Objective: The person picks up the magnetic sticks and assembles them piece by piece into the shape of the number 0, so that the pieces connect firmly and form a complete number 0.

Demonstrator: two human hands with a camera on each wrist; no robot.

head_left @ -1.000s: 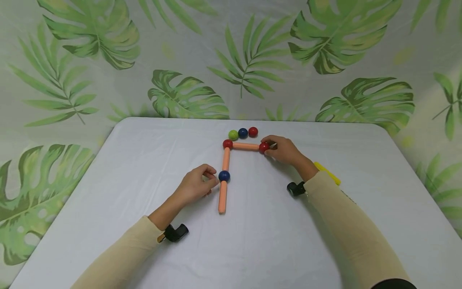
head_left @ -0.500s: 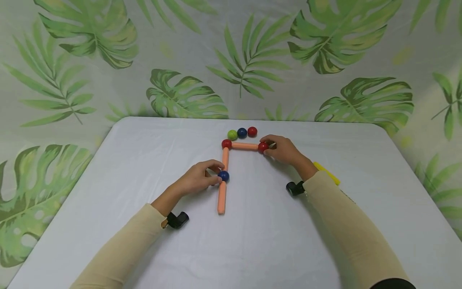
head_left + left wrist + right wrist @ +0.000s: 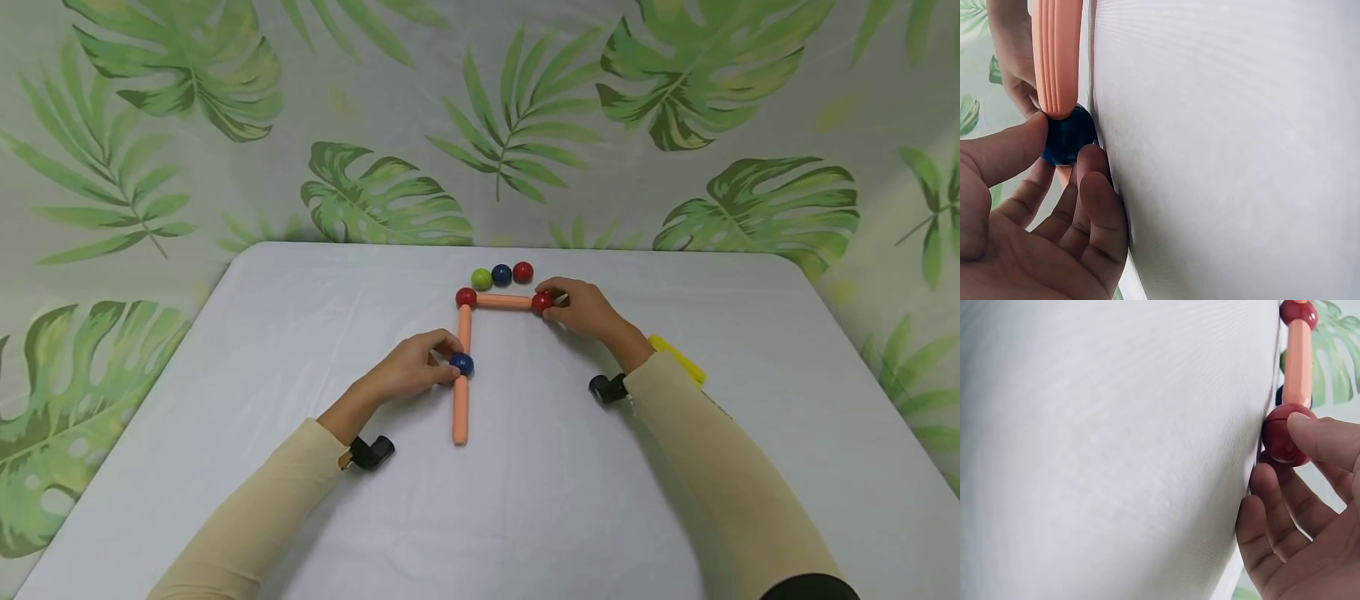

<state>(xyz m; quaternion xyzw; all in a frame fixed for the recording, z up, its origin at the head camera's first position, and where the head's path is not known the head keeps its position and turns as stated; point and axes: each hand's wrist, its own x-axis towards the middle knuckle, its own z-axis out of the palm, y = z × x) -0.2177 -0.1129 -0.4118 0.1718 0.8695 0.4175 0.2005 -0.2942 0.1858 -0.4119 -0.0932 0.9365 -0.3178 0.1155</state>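
A chain of orange rods and balls lies on the white table. My left hand (image 3: 411,367) pinches its blue ball (image 3: 462,364) between thumb and fingers. From that ball one orange rod (image 3: 461,412) points toward me, and another rod (image 3: 465,329) runs away to a red corner ball (image 3: 466,297). A third orange rod (image 3: 504,302) goes right from the corner to a red end ball (image 3: 1285,434). My right hand (image 3: 583,310) pinches this end ball with thumb and fingertips. In the left wrist view the ridged near rod (image 3: 1058,56) touches the blue ball.
Behind the chain, a green ball (image 3: 482,278), a second blue ball (image 3: 502,275) and a loose red ball (image 3: 522,272) sit in a row. A yellow stick (image 3: 677,358) lies partly hidden beside the right forearm. A leaf-print cloth (image 3: 525,125) hangs behind the table (image 3: 570,500).
My left hand came from just beside the blue ball to pinch it. The chain then shifted slightly left, and my right hand moved with it, holding the red end ball throughout.
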